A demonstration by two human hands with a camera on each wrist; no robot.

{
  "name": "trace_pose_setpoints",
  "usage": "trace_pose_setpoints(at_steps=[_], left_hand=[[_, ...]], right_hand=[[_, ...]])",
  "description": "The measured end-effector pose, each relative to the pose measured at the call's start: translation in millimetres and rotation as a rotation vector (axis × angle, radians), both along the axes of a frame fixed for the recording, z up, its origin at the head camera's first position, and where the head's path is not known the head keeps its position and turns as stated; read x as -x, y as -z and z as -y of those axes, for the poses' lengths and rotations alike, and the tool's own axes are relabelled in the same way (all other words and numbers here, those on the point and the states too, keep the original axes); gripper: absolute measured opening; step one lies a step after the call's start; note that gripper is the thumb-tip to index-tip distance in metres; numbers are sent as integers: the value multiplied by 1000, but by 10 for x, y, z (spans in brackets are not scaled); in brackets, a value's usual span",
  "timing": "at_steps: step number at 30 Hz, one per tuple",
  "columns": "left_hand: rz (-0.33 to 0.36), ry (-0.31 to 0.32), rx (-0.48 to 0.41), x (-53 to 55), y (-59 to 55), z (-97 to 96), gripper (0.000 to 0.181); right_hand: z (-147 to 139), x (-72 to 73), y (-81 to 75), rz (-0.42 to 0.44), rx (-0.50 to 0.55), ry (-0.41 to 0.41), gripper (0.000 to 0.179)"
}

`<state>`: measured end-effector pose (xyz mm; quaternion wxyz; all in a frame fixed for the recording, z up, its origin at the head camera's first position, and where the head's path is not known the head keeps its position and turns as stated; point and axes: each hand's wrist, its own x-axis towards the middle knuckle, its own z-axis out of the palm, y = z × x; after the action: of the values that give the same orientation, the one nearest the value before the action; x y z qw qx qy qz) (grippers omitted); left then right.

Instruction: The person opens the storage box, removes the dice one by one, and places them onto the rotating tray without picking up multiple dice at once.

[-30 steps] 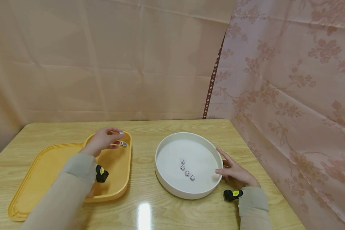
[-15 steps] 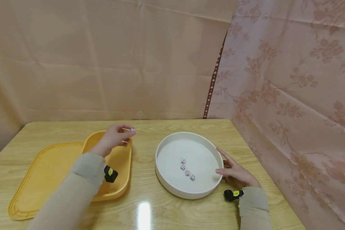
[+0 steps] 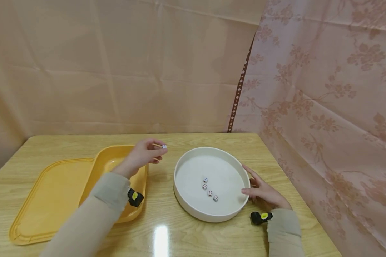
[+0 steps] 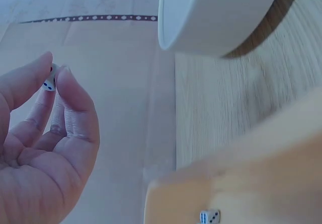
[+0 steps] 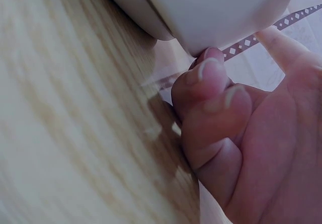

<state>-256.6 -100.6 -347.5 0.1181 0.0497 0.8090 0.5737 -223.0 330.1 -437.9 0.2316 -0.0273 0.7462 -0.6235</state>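
Observation:
My left hand (image 3: 144,155) pinches a white die (image 3: 164,146) between thumb and finger, above the table between the yellow box and the white tray. Close up in the left wrist view, the pinched die (image 4: 49,82) shows dark pips. Below the hand, another die (image 4: 210,217) lies inside the yellow box (image 3: 106,171). Several dice (image 3: 209,193) lie in a slanting row in the round white tray (image 3: 193,164). At the tray's right side, my right hand (image 3: 265,192) grips the wall, thumb over the rim and fingers outside; its lower fingers (image 5: 216,113) are curled.
A flat yellow lid (image 3: 54,203) lies on the wooden table (image 3: 161,200), left of the box and touching or close to it. A beige cloth (image 3: 132,71) hangs behind the table and a flowered pink one (image 3: 325,107) along the right.
My left hand has moved right with the pinched die, from over the yellow box to past its right edge. My right hand and the white tray stay where they were.

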Motion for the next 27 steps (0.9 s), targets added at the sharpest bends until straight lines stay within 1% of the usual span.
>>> trace_pose_setpoints(at_steps=[3,10,13,16,21,27], left_hand=[[8,-2,2,-22,-8,-69,38],[24,34,-28,-70,-2,-247,36],[27,40,-31,-103,-19,-320,36],[30,48,-42,-138,-36,-385,35],[43,67,-74,-181,-51,-481,35],[56,110,-79,-216,-59,-569,34]], right_hand=[[-2,4,-1,-2,-10,2,96],[-4,4,-12,3,-42,9,95],[-4,2,-12,4,-54,17,94],[-12,1,-9,-7,-57,5,94],[-9,6,1,-1,-42,6,95],[-9,9,13,11,-29,14,95]])
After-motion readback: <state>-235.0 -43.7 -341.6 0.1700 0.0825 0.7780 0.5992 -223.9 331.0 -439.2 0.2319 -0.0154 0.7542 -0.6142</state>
